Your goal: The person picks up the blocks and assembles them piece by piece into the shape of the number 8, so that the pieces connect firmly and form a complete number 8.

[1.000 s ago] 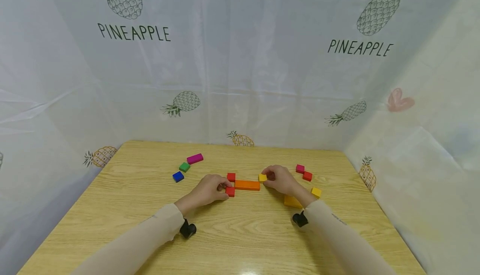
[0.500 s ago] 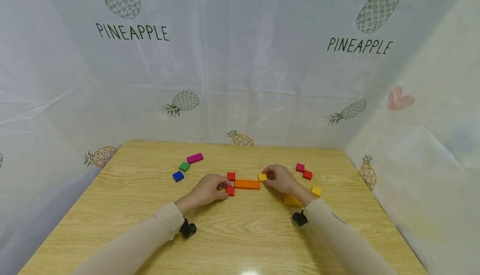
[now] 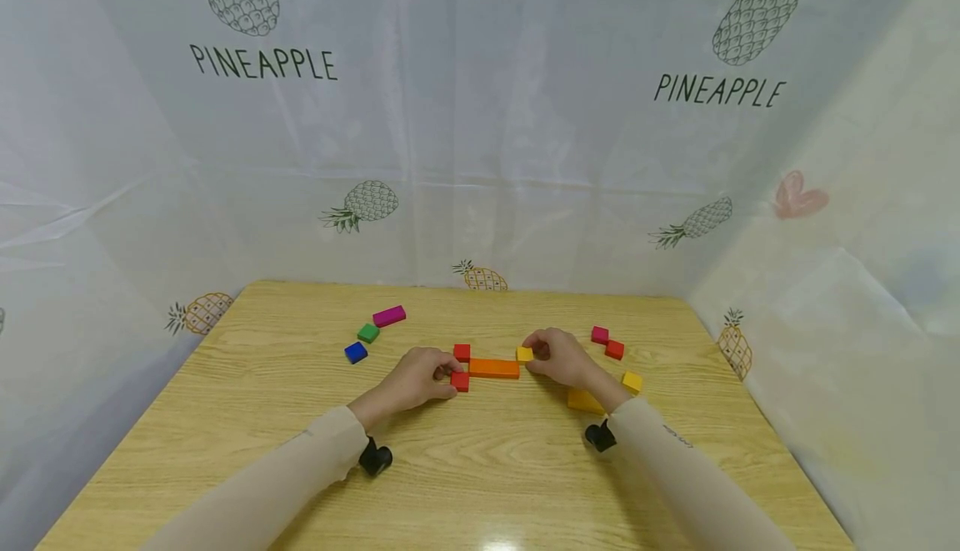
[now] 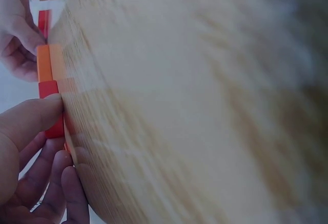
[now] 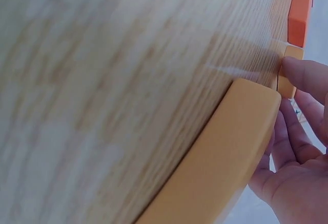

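Wood-grained tabletop (image 3: pixel 480 468), contents from left to right: one blue block (image 3: pixel 356 353), set at a slant; one green block (image 3: pixel 368 333), just beyond it; one magenta bar (image 3: pixel 389 316), farther back, near the green. My left hand (image 3: pixel 417 379), thumb and finger pinching the near red block (image 3: pixel 460 383), which sits at the left end of the orange bar (image 3: pixel 494 369); the far red block (image 3: pixel 462 353) just behind, at the same end. The orange bar itself, lying lengthwise between my hands. At its right end, one small yellow block (image 3: pixel 524 355), pinched between thumb and finger of my right hand (image 3: pixel 561 359); whether bar and block touch, I cannot tell. One amber bar (image 3: pixel 584 401), lying nearer me, partly hidden by my right wrist. One crimson block (image 3: pixel 600 334), beyond that wrist; one loose red block (image 3: pixel 615 349), just beside the crimson. Last, one loose yellow block (image 3: pixel 632 382), turned at an angle, near the amber bar.
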Motion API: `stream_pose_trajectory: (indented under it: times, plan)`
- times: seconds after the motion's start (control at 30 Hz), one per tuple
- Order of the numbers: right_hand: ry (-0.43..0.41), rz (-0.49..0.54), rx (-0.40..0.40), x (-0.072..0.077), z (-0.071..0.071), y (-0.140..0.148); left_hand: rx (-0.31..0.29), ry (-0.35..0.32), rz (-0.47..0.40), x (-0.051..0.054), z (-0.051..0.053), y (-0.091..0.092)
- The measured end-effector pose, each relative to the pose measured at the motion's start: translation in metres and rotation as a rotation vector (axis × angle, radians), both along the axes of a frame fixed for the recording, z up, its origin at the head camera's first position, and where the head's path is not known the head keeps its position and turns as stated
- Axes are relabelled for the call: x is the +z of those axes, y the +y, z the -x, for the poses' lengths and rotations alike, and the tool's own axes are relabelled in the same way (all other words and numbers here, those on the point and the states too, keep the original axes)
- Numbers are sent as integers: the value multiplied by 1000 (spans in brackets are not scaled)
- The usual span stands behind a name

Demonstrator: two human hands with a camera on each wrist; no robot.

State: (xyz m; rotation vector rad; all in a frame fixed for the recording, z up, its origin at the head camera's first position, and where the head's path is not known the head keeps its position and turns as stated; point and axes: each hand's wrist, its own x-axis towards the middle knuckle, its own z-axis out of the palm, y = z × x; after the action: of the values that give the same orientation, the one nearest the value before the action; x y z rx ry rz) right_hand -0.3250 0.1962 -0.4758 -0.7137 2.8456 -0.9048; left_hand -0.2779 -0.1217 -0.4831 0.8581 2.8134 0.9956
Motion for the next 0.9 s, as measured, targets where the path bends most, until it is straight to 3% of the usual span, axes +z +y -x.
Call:
stream_pose_trajectory:
  times: [0.9]
  plan:
    - [-21, 19, 11, 0, 0, 1, 9, -7, -3, -2, 1, 1]
